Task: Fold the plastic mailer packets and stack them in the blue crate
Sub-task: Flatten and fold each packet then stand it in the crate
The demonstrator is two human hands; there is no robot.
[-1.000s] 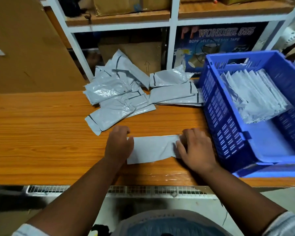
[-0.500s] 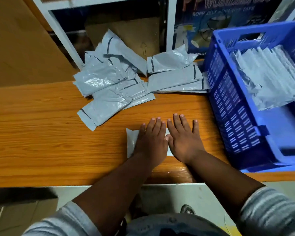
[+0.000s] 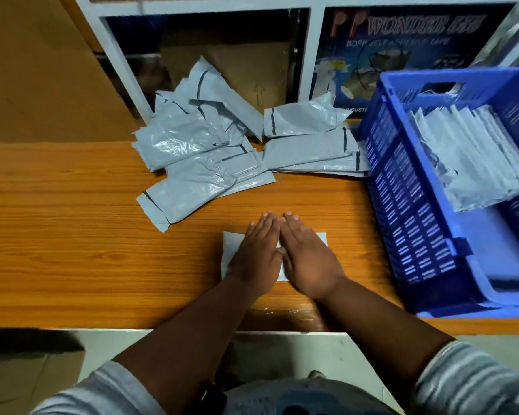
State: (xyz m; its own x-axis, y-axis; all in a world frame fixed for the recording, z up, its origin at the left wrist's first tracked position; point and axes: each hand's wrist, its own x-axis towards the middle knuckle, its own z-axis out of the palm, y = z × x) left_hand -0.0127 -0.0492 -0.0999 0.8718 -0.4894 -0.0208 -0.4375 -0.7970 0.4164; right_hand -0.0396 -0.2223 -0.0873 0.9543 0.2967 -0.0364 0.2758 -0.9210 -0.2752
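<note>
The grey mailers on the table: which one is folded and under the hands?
The small folded mailer near the table's front edge. Both the left hand and right hand press it flat; the others lie unfolded in a pile behind.

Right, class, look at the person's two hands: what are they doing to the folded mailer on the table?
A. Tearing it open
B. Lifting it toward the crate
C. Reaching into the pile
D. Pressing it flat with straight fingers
D: the left hand and right hand lie side by side, fingers straight, on the folded mailer on the table.
</note>
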